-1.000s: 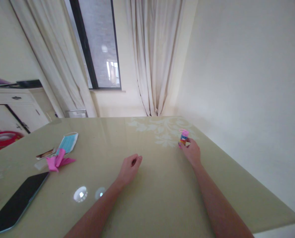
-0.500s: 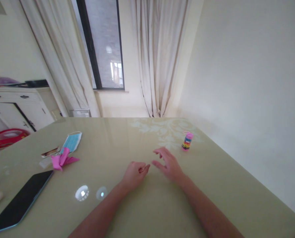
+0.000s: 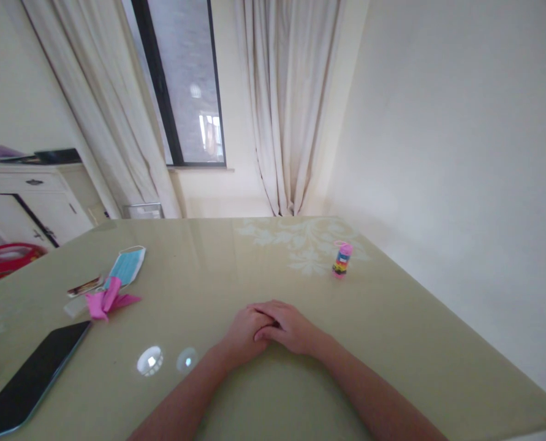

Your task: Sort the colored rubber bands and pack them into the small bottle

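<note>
My left hand (image 3: pixel 245 338) is closed on the tabletop near the middle, with no object showing in it. Over it lies my right hand (image 3: pixel 295 329), its fingers folded across the left knuckles, so the two are clasped and part of the left fingers is hidden. Beyond them to the right, apart from both hands, a small pink-topped bottle (image 3: pixel 341 260) with a rainbow-banded label and a pink loop stands upright on the table (image 3: pixel 217 263).
On the left lie a blue face mask (image 3: pixel 126 267), a pink folded-paper shape (image 3: pixel 109 300), a narrow packet (image 3: pixel 84 286) and a dark tablet (image 3: pixel 36 373). A wall (image 3: pixel 461 184) runs along the table's right edge. Curtains (image 3: pixel 291 110) hang behind.
My right hand has let go of the bottle, moved left toward me and come down over my left hand. The bottle stays standing where it was released.
</note>
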